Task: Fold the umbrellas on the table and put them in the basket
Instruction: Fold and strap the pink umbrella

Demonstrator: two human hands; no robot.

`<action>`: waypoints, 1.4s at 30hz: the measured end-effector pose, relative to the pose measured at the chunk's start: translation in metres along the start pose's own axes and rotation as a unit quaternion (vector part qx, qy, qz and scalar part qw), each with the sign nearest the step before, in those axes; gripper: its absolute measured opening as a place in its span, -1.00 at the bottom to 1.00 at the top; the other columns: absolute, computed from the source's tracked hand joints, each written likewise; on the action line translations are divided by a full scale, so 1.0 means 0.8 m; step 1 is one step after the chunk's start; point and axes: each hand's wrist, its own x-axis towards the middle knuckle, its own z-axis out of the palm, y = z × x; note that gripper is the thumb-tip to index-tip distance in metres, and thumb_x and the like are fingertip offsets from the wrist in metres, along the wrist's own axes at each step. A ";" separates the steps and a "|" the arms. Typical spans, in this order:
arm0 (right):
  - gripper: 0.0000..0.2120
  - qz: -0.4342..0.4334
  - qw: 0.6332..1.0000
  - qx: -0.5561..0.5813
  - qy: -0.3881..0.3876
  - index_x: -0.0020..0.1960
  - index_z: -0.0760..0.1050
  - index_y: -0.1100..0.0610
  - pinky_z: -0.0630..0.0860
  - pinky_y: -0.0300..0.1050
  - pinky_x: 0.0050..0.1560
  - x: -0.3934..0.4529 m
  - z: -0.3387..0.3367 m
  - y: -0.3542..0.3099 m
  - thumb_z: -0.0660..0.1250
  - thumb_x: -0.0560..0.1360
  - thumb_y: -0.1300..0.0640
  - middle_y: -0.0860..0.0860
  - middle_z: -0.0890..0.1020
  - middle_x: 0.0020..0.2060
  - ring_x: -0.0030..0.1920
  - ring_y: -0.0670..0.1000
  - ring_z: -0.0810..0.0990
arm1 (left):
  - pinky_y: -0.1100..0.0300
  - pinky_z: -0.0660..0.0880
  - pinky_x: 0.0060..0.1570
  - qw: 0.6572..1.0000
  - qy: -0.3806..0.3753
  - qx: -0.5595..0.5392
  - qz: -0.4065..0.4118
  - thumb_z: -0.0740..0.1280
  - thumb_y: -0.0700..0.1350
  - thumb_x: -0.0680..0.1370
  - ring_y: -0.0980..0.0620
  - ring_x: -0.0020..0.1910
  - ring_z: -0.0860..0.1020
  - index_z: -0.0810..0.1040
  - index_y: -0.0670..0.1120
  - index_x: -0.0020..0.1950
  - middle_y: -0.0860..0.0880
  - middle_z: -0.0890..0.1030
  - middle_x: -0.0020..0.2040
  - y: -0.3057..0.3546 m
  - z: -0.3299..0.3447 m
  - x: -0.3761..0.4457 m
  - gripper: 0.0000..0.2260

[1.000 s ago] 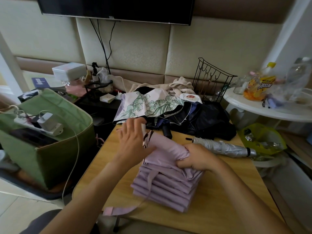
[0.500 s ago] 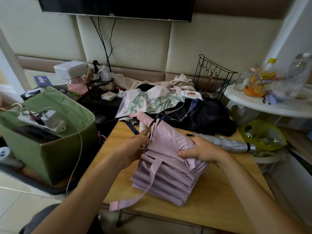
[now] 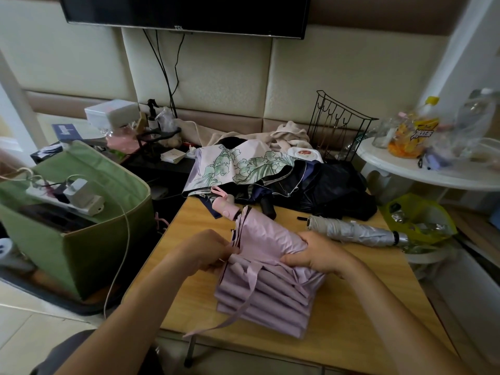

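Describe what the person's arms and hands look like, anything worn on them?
Both forearms are bare: no sleeves show in view. The left hand and right hand wear no gloves, and no rings, watch or bracelet are visible. Fingernails are too small to judge.

The bottles point(image 3: 414, 131) on the round side table point(image 3: 405, 173) are blurred, labels unreadable.

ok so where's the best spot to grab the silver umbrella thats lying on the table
Probably round the middle of the silver umbrella, coming from above. It lies flat across the wooden table, already rolled tight, so fingers can wrap its narrow body. Its near side is free; the dark umbrella crowds the far side.
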 end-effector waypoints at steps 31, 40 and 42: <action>-0.59 -0.079 0.967 -0.207 -0.128 0.10 0.40 -0.20 0.50 -0.06 -0.13 0.001 -0.002 -0.021 0.56 0.40 -0.14 -0.11 0.59 -0.01 -0.02 0.00 0.58 | 0.08 0.42 0.00 0.840 -0.076 0.479 0.243 0.54 0.19 0.41 -0.02 0.14 0.52 0.50 0.05 0.30 0.03 0.58 0.20 0.045 0.018 0.025 -0.46; -0.48 -0.085 0.950 -0.286 -0.090 0.20 0.34 -0.01 0.53 0.05 -0.02 -0.008 0.009 -0.033 0.53 0.40 -0.11 0.00 0.52 0.11 0.06 0.08 0.50 | 0.14 0.42 -0.05 0.861 -0.104 0.446 0.221 0.54 0.15 0.43 0.04 0.04 0.49 0.50 0.02 0.32 0.08 0.52 0.13 0.041 0.017 0.027 -0.47; -0.51 -0.079 0.948 -0.296 -0.090 0.15 0.31 -0.01 0.51 0.02 -0.08 -0.009 0.012 -0.034 0.52 0.40 -0.10 0.02 0.54 0.11 0.03 0.09 0.52 | 0.14 0.41 -0.05 0.859 -0.105 0.449 0.222 0.54 0.15 0.44 0.05 0.04 0.48 0.51 0.01 0.32 0.10 0.50 0.09 0.042 0.017 0.025 -0.48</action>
